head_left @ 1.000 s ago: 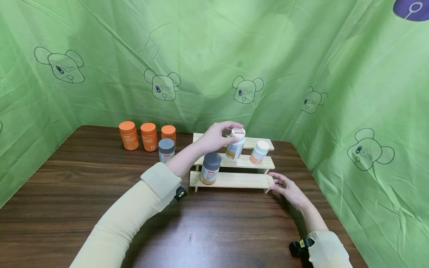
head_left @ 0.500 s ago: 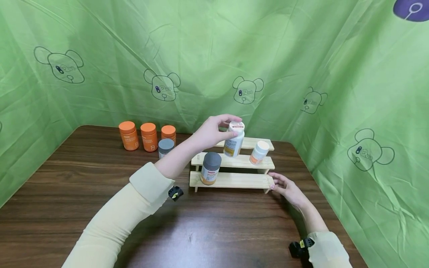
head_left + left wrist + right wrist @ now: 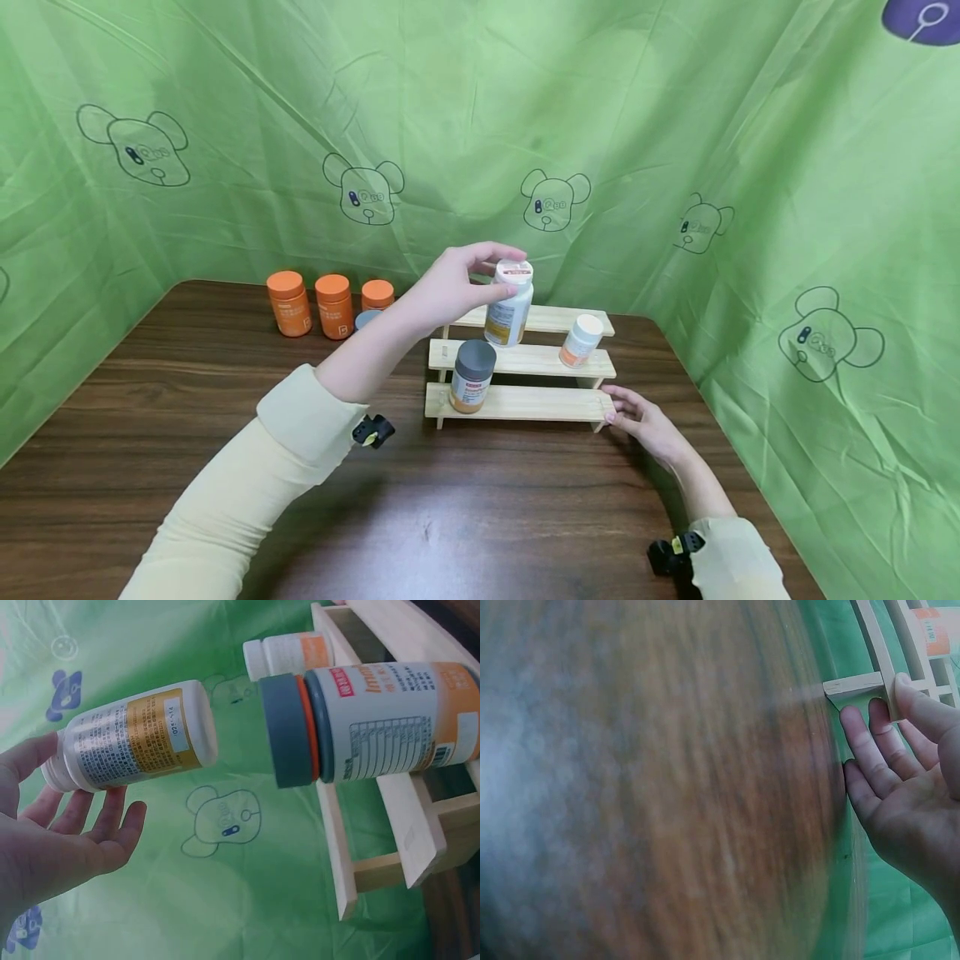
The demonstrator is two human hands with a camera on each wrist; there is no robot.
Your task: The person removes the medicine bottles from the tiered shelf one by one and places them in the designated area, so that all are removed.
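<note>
My left hand (image 3: 448, 287) holds a white pill bottle (image 3: 507, 312) by its cap, between thumb and fingers. In the left wrist view the white pill bottle (image 3: 142, 735), with a gold and white label, is apart from the wooden three-tier rack (image 3: 532, 403). My right hand (image 3: 651, 429) grips the right end of the rack's lowest tier; in the right wrist view the thumb (image 3: 922, 705) lies against the board's end, fingers on its other side. A grey-lidded bottle (image 3: 472, 379) stands at the lowest tier's left. A smaller white bottle (image 3: 581, 341) stands on the middle tier's right.
Several bottles stand back left on the wooden table (image 3: 150, 417): orange ones such as the leftmost orange bottle (image 3: 290, 305), and a grey-lidded one (image 3: 367, 318) mostly hidden behind my left forearm. A green curtain (image 3: 450, 108) hangs behind and to the right.
My left hand has lifted the white pill bottle up off the middle tier and moved it left. My forearm now covers more of the back grey-lidded bottle. The right hand stays put.
</note>
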